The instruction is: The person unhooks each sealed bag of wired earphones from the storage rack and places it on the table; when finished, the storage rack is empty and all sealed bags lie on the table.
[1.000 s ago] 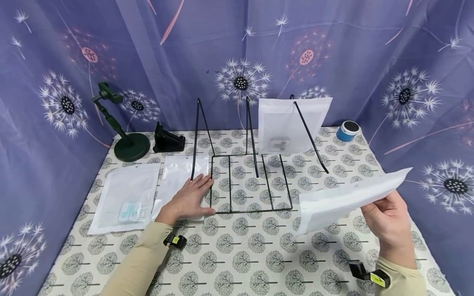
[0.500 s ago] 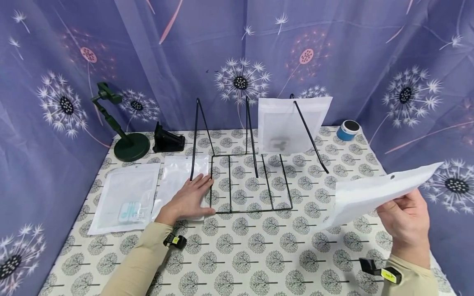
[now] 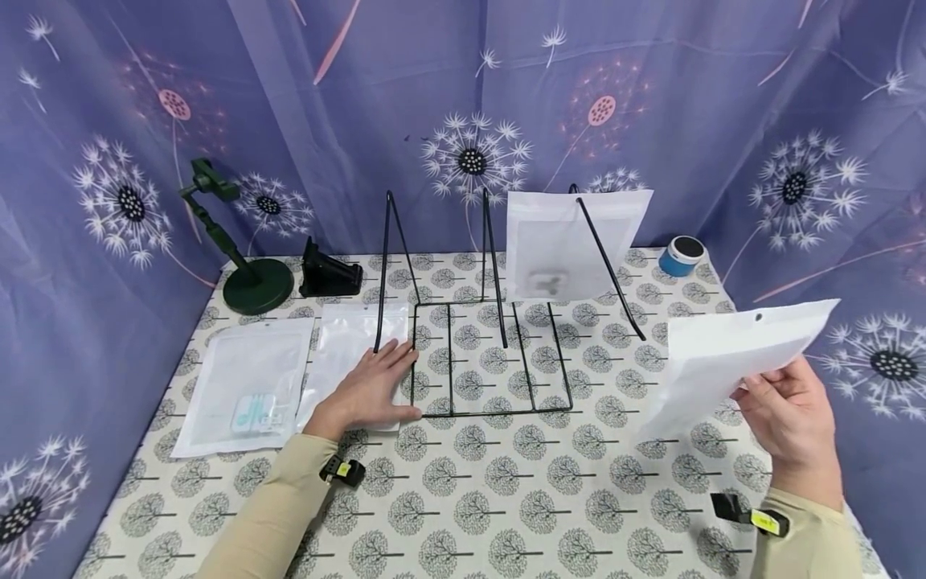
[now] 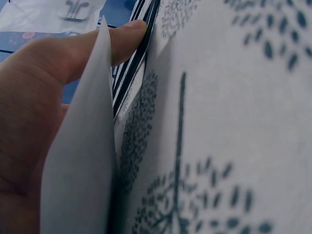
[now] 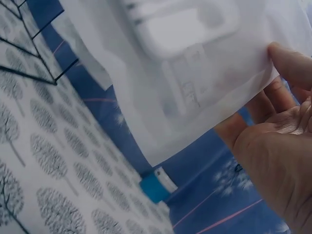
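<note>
My right hand (image 3: 792, 418) pinches a white zip bag (image 3: 723, 354) along its right side, thumb on the face toward me, holding it raised and tilted above the table's right side. In the right wrist view, a white device with rounded corners (image 5: 180, 29) shows through the bag. My left hand (image 3: 372, 388) lies with fingers spread, fingertips and thumb at the left edge of a black wire rack (image 3: 450, 362). Beneath that hand is a second zip bag (image 3: 347, 334). A third white bag (image 3: 528, 241) stands upright in the rack's right slot, with a small grey shape inside.
Far left, another zip bag (image 3: 253, 354) with a teal-marked item lies flat. Behind it stand a dark green jointed stand (image 3: 258, 287) and a black holder (image 3: 329, 277). A blue round jar-like object (image 3: 678, 261) sits at the back right. Purple curtains enclose the table.
My right hand has shifted to the right with the zip bag, whose face has turned more toward the head camera. My left hand and the rack have stayed put.
</note>
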### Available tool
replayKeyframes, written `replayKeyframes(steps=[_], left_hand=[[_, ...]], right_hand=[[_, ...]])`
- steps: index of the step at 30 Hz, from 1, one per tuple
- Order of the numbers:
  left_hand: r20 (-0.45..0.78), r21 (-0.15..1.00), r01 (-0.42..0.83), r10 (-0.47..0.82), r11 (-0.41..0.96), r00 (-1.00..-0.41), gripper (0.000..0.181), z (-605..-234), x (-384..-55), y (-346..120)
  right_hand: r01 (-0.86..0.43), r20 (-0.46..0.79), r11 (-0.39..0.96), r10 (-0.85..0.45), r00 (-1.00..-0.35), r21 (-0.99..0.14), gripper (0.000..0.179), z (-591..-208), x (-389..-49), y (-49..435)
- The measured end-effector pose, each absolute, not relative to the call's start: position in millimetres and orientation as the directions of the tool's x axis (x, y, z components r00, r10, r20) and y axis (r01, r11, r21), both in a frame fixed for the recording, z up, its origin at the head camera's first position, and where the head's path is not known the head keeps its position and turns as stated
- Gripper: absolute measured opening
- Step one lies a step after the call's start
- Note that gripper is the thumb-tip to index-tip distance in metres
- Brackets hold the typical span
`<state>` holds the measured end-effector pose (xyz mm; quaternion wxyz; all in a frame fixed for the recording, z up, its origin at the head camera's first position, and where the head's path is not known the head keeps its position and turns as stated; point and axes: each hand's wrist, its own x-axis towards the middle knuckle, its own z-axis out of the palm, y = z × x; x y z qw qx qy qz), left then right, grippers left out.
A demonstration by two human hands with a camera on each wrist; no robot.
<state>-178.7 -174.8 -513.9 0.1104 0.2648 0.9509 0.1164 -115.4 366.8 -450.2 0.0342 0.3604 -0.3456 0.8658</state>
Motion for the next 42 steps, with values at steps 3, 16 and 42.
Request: replayKeyframes(steps=[3, 16, 42], left_hand=[[-0.153, 0.275, 0.479, 0.53, 0.834, -0.834, 0.105, -513.6, -179.2, -175.3], [-0.156, 0.275, 0.477, 0.528, 0.835, -0.835, 0.105, -514.6, -179.3, -175.9], [-0.155, 0.283, 0.474, 0.528, 0.834, -0.835, 0.105, -513.7, -179.2, -174.6]], right_hand=[[-0.276, 0.579, -0.718, -0.212, -0.787, -0.639, 0.046, -457.6, -119.2, 372.3], [-0.169, 0.34, -0.496, -0.278, -0.898, -0.852, 0.046, -474.8, -142.2, 375.2], [0.119, -0.04, -0.258, -0.294, -0.955, -0.959, 0.026, -490.9, -184.3, 378.8]])
